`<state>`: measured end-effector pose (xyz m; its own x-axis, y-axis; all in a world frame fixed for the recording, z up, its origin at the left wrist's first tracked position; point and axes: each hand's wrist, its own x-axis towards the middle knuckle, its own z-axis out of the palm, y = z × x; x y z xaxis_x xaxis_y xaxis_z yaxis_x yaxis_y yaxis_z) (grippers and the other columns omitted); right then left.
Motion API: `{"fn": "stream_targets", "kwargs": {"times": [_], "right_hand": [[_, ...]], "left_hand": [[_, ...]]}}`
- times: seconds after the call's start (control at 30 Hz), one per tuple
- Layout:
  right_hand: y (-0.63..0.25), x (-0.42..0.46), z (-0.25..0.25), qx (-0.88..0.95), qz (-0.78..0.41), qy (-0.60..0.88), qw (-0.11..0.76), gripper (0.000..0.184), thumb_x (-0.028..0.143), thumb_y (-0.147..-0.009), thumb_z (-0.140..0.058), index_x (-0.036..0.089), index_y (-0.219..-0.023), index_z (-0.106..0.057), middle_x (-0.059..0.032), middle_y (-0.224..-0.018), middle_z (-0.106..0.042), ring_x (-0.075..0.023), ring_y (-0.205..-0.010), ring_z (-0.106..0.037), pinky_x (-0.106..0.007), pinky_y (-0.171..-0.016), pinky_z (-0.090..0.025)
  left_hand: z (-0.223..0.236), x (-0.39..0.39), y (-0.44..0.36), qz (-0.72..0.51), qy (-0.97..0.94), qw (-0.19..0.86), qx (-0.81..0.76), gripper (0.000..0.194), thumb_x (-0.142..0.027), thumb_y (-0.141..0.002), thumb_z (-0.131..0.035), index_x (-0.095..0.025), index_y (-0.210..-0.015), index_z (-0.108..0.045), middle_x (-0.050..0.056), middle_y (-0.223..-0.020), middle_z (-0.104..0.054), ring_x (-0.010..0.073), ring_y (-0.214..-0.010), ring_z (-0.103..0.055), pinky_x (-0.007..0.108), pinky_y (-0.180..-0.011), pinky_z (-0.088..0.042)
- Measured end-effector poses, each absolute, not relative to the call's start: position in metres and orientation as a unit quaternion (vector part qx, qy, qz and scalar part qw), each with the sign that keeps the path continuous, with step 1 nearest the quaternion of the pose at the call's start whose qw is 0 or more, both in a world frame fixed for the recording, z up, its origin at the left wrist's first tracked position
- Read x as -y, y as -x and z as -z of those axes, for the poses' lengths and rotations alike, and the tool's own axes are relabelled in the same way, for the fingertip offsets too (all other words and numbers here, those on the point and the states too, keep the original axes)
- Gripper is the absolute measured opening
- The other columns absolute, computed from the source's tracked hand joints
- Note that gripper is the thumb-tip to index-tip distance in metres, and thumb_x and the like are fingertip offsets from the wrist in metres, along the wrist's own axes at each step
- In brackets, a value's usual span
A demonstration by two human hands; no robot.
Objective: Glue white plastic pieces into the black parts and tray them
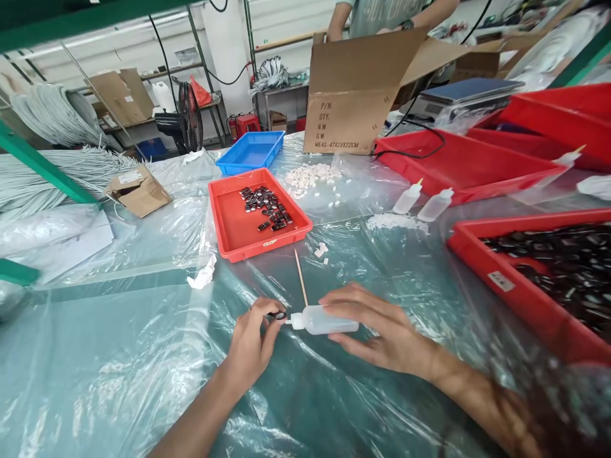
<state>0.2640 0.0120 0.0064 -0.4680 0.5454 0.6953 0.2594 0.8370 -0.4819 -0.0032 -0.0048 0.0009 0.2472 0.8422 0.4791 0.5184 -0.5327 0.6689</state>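
Between the thumb and fingers of my left hand (252, 340) is a small black part (278, 315) with a pale oval face. My right hand (377, 327) grips a translucent white squeeze bottle (329, 320), lying level with its nozzle pointing left. The nozzle tip meets the black part or stops just short of it; I cannot tell which. Just beyond the bottle a thin wooden stick (300, 277) lies on the plastic-covered table (143, 356). Farther off, a red tray (238, 232) holds several similar black parts (267, 207).
A large red bin (477, 238) full of black parts stands at right. Small white pieces (312, 178) lie behind the red tray, near a blue tray (251, 152). Two more squeeze bottles (435, 205) stand by white bits. A person (382, 16) is behind the cardboard box (353, 95).
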Motion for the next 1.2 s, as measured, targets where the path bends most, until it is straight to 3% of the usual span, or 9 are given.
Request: {"fn": "stream_targets", "kwargs": {"times": [0.23, 0.3, 0.47, 0.63, 0.8, 1.0, 1.1, 1.2], "right_hand": [[-0.262, 0.001, -0.011, 0.853, -0.069, 0.257, 0.448, 0.084, 0.022, -0.098, -0.074, 0.04, -0.172, -0.039, -0.0129, -0.12, -0.08, -0.0285, -0.094, -0.082, -0.045, -0.077, -0.074], [-0.263, 0.006, -0.013, 0.864, -0.038, 0.261, 0.428, 0.086, 0.02, -0.099, -0.073, 0.039, -0.173, -0.035, -0.0101, -0.119, -0.082, -0.0292, -0.098, -0.084, -0.046, -0.08, -0.075], [-0.268, 0.015, -0.011, 0.889, -0.007, 0.249, 0.383, 0.078, 0.017, -0.096, -0.074, 0.046, -0.164, -0.048, 0.0007, -0.124, -0.084, -0.0285, -0.105, -0.085, -0.047, -0.084, -0.077], [-0.267, 0.015, -0.01, 0.877, -0.033, 0.262, 0.401, 0.091, 0.016, -0.096, -0.073, 0.036, -0.175, -0.032, -0.0083, -0.124, -0.083, -0.0302, -0.101, -0.085, -0.048, -0.083, -0.075], [-0.265, 0.012, -0.015, 0.854, -0.089, 0.257, 0.443, 0.094, 0.014, -0.093, -0.074, 0.038, -0.175, -0.033, -0.0106, -0.122, -0.082, -0.029, -0.093, -0.083, -0.047, -0.08, -0.073], [-0.272, 0.013, -0.007, 0.886, -0.02, 0.245, 0.393, 0.098, 0.013, -0.092, -0.074, 0.029, -0.177, -0.029, -0.0118, -0.124, -0.083, -0.0305, -0.095, -0.083, -0.05, -0.078, -0.073], [-0.272, 0.014, -0.006, 0.896, 0.017, 0.232, 0.378, 0.092, 0.014, -0.091, -0.076, 0.031, -0.173, -0.037, -0.0108, -0.125, -0.083, -0.0319, -0.099, -0.083, -0.05, -0.079, -0.072], [-0.27, 0.011, -0.011, 0.863, -0.061, 0.253, 0.433, 0.076, 0.015, -0.092, -0.076, 0.037, -0.161, -0.052, -0.01, -0.124, -0.081, -0.0298, -0.095, -0.082, -0.047, -0.077, -0.07]], "left_hand": [[-0.002, 0.005, 0.001, -0.418, -0.78, 0.175, -0.432, 0.014, -0.019, -0.092, -0.056, -0.03, -0.1, -0.051, -0.002, -0.088, -0.068, 0.012, -0.071, -0.063, 0.022, -0.065, -0.05], [-0.001, 0.005, 0.0, -0.412, -0.785, 0.166, -0.431, 0.013, -0.019, -0.093, -0.055, -0.03, -0.1, -0.053, -0.002, -0.087, -0.068, 0.0127, -0.072, -0.064, 0.023, -0.067, -0.051], [-0.001, 0.007, -0.001, -0.398, -0.791, 0.168, -0.433, 0.014, -0.018, -0.093, -0.054, -0.03, -0.1, -0.053, -0.002, -0.088, -0.069, 0.0129, -0.073, -0.066, 0.024, -0.069, -0.051], [-0.005, 0.009, -0.003, -0.393, -0.799, 0.174, -0.421, 0.018, -0.012, -0.092, -0.052, -0.028, -0.1, -0.052, -0.001, -0.09, -0.068, 0.0117, -0.075, -0.066, 0.022, -0.069, -0.05], [-0.006, 0.009, -0.003, -0.378, -0.812, 0.148, -0.419, 0.019, -0.013, -0.093, -0.051, -0.03, -0.102, -0.052, -0.001, -0.093, -0.068, 0.0123, -0.077, -0.067, 0.023, -0.068, -0.051], [-0.005, 0.009, -0.003, -0.371, -0.814, 0.141, -0.425, 0.014, -0.018, -0.095, -0.052, -0.029, -0.102, -0.054, 0.0, -0.091, -0.07, 0.012, -0.076, -0.068, 0.022, -0.068, -0.052], [-0.003, 0.01, -0.004, -0.379, -0.806, 0.147, -0.43, 0.011, -0.019, -0.095, -0.054, -0.028, -0.1, -0.055, -0.001, -0.089, -0.07, 0.0116, -0.075, -0.068, 0.022, -0.068, -0.052], [-0.002, 0.011, -0.006, -0.397, -0.788, 0.166, -0.441, 0.009, -0.022, -0.093, -0.057, -0.028, -0.1, -0.054, -0.002, -0.088, -0.073, 0.0114, -0.071, -0.069, 0.022, -0.066, -0.053]]}}
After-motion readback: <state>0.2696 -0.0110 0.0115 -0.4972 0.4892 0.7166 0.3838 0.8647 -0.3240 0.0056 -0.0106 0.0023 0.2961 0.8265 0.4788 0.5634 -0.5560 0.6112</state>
